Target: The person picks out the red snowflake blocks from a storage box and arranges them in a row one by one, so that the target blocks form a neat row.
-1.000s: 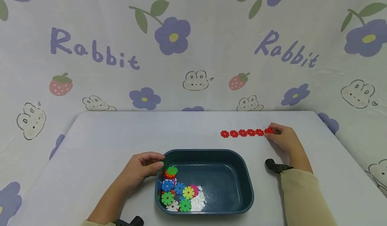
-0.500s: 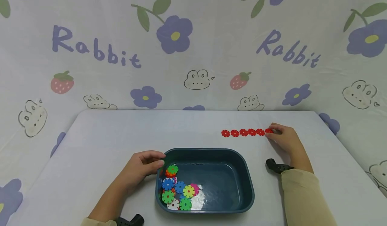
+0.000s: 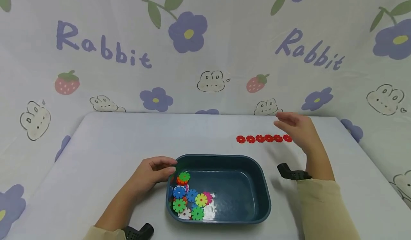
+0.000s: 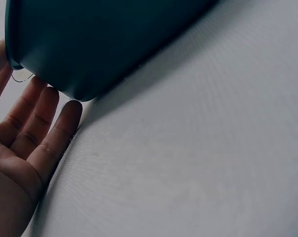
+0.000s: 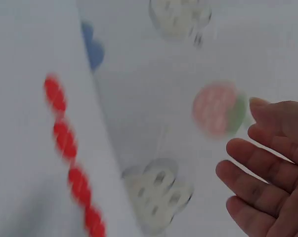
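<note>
My left hand (image 3: pixel 155 170) holds the back left corner of a dark teal plastic basin (image 3: pixel 224 157), thumb over the rim. In the left wrist view its lower fingers (image 4: pixel 45 133) lie by the basin's outer wall. My right hand (image 3: pixel 298 127) is raised above the right end of a row of several red, notched plastic discs (image 3: pixel 260 138). Nothing is in that hand; its fingers (image 5: pixel 252 187) are spread and loosely bent in the right wrist view. The red discs lie flat, edge to edge, on the white table, blurred in the right wrist view.
Several loose notched discs in green, blue, yellow, pink, white and orange lie at the left side inside the basin, among them a yellow disc (image 3: pixel 201 199). Behind the white table (image 3: pixel 135 136) hangs a printed cloth (image 3: pixel 224 36) with rabbits, flowers and strawberries.
My right hand has let go of the rightmost red disc and lifted up from it. That disc now lies at the row's end. The left hand stays at the basin.
</note>
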`<state>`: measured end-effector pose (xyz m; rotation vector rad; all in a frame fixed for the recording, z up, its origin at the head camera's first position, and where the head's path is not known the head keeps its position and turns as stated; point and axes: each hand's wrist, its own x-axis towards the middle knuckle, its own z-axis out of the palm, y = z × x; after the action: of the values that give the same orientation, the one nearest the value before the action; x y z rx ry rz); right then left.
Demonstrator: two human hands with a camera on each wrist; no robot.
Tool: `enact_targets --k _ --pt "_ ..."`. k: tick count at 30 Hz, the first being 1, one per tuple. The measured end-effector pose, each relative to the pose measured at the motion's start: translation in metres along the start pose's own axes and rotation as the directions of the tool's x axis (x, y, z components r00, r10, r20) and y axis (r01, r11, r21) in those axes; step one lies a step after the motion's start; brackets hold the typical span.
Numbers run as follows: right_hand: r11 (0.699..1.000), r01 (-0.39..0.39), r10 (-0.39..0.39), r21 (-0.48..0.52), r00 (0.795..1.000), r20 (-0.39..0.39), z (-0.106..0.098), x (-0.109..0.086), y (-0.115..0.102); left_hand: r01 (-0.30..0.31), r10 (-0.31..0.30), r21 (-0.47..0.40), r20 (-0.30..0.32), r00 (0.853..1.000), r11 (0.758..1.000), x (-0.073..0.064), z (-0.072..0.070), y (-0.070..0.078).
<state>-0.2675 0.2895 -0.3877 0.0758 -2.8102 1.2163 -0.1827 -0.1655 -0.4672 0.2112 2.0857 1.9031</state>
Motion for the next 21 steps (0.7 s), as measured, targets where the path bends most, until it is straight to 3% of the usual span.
enact_targets --k 3,5,7,11,13,15,18,21 --pt "0.987 0.145 -0.145 0.074 0.989 -0.009 0.004 -0.010 -0.039 -0.004 0.004 -0.009 -0.002 1.000 1.000 0.000 -0.001 0.001" --pt "0.956 0.266 -0.269 0.126 0.963 0.007 0.009 -0.018 -0.064 -0.006 0.006 -0.014 -0.005 1.000 1.000 0.000 -0.001 0.001" --pt "0.909 0.389 -0.398 0.152 0.916 0.038 0.016 -0.029 -0.087 -0.009 0.009 -0.018 -0.008 1.000 1.000 0.000 -0.002 0.000" --pt "0.802 0.560 -0.592 0.207 0.791 0.156 0.035 -0.052 -0.125 -0.014 0.014 -0.008 0.002 1.000 1.000 -0.001 -0.003 0.000" --pt "0.774 0.582 -0.630 0.249 0.745 0.218 0.047 -0.058 -0.139 -0.012 0.012 0.004 0.006 1.000 1.000 -0.001 -0.003 0.000" --pt "0.768 0.568 -0.638 0.295 0.713 0.289 0.061 -0.059 -0.150 -0.010 0.010 0.007 0.010 1.000 1.000 0.000 -0.003 0.000" --pt "0.794 0.509 -0.608 0.333 0.665 0.434 0.087 -0.053 -0.160 -0.017 0.017 -0.008 0.017 1.000 1.000 0.001 -0.003 -0.001" --pt "0.840 0.426 -0.540 0.337 0.587 0.604 0.114 -0.045 -0.163 -0.030 0.031 -0.037 0.032 0.999 0.999 0.003 -0.004 -0.003"
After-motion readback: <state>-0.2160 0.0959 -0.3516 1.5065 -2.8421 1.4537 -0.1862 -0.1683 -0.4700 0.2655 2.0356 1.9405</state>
